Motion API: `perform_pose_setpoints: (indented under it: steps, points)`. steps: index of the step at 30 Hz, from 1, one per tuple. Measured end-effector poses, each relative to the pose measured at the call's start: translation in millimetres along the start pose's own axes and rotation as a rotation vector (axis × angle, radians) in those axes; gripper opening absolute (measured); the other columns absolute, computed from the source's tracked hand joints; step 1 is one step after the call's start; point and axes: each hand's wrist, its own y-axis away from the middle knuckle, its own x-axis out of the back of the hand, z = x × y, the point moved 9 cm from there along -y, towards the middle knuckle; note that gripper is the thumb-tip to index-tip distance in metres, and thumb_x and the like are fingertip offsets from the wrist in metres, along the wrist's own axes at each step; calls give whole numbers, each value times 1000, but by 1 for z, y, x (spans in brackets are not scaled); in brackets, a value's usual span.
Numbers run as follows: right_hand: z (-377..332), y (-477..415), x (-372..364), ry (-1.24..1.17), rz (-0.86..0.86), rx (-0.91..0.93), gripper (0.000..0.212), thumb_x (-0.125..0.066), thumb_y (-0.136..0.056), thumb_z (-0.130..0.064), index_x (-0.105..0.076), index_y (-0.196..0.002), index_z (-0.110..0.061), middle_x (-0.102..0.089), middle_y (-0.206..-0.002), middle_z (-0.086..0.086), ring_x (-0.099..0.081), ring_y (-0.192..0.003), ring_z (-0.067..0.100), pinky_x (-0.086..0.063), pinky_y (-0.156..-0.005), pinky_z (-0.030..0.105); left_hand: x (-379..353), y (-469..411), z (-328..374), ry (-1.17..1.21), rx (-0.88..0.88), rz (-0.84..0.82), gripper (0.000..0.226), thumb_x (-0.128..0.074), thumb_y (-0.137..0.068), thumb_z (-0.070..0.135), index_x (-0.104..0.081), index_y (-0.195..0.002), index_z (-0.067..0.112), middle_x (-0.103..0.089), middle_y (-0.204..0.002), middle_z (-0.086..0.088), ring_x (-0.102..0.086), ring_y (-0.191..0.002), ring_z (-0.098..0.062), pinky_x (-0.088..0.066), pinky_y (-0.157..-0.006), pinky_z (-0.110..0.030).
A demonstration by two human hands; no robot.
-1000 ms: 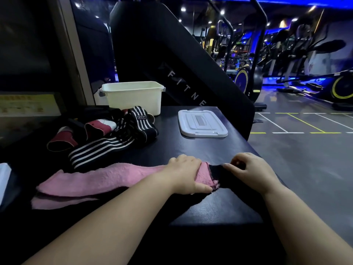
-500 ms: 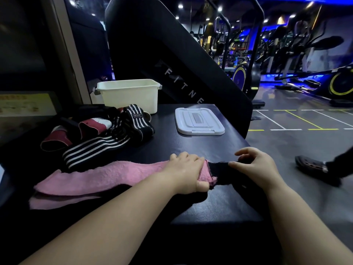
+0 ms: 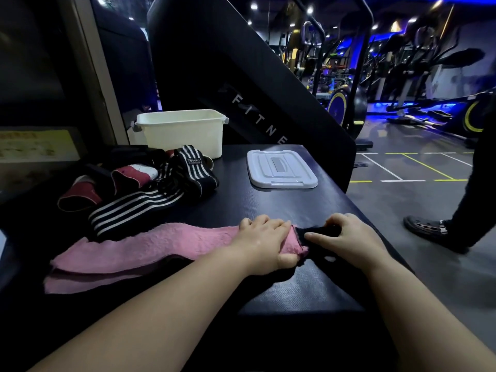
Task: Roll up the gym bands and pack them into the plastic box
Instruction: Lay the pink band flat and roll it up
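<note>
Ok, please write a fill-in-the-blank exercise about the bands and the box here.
1. The left hand holds the pink band; the right hand pinches its ____ end.
2. The lid lies on the table, so the plastic box is ____.
3. The striped bands are black and ____.
Missing: black; open; white.

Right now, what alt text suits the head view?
A left hand and a right hand grip one end of a pink band lying on a black bench. Beyond lie striped bands, an open plastic box and its lid.
</note>
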Motion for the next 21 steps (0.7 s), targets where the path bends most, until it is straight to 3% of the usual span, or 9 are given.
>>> perform_pose_setpoints:
  steps: [6, 13, 21]
  points:
    - [-7, 1, 3, -74, 77, 47, 39, -77, -65, -58, -57, -81, -28, -56, -90, -8, -55, -85, 15, -38, -71, 29, -2, 1, -2, 60, 10, -21, 86, -43, -87, 68, -16, -154, 23, -24, -158, 4, -18, -142, -22, -16, -111, -47]
    - [-7, -5, 7, -163, 166, 116, 31, -79, -74, -37, -50, -69, -28, -57, -81, -5, -53, -78, 16, -32, -68, 27, 3, 5, -13, 164, 54, 35, 94, -55, -82, 69, -15, -154, 25, -25, -158, 3, -18, -145, -21, -14, -116, -40]
    - [-1, -6, 14, -174, 216, 71, 24, -80, -73, -25, -55, -73, -23, -56, -78, -8, -54, -79, 19, -34, -69, 27, -4, 7, -17, 83, 4, -66, 90, -40, -87, 72, -6, -156, 24, -16, -160, 0, -11, -146, -21, -9, -118, -40]
